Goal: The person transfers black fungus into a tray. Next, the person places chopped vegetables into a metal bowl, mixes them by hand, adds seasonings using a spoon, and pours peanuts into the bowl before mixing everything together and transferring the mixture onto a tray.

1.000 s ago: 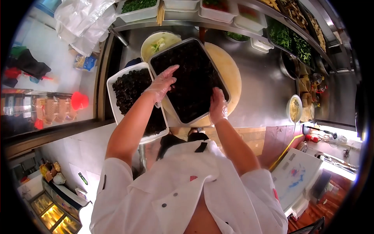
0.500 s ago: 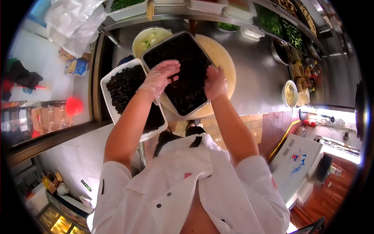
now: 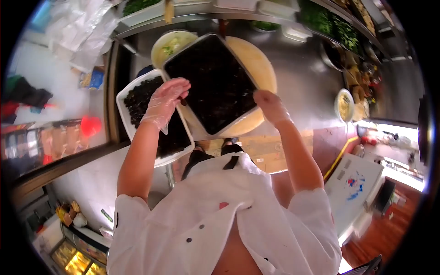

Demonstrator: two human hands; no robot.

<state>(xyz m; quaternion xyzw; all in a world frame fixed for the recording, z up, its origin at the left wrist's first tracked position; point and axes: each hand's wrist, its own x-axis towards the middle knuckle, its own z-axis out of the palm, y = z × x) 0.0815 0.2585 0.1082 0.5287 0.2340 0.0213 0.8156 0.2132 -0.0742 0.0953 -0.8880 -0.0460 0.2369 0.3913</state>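
A metal tray [image 3: 211, 78] full of dark food rests on a round wooden board [image 3: 261, 59]. To its left stands a white tub [image 3: 160, 161] with more dark pieces. My left hand [image 3: 166, 101], in a clear glove, hangs above the tub beside the tray's left edge, its fingers bent together around a small dark piece that shows under the fingertips. At the tray's right corner, my gloved right hand [image 3: 272, 105] has its fingers closed on the rim.
A bowl [image 3: 172, 46] with pale and green food sits behind the tray. A shelf [image 3: 192, 17] with food containers crosses the back. At the right are a small white bowl [image 3: 344, 104] and a metal pot [image 3: 331, 55].
My left hand has moved left from over the metal tray to the tub. My right hand has shifted from over the tray's right side outward to its right corner.
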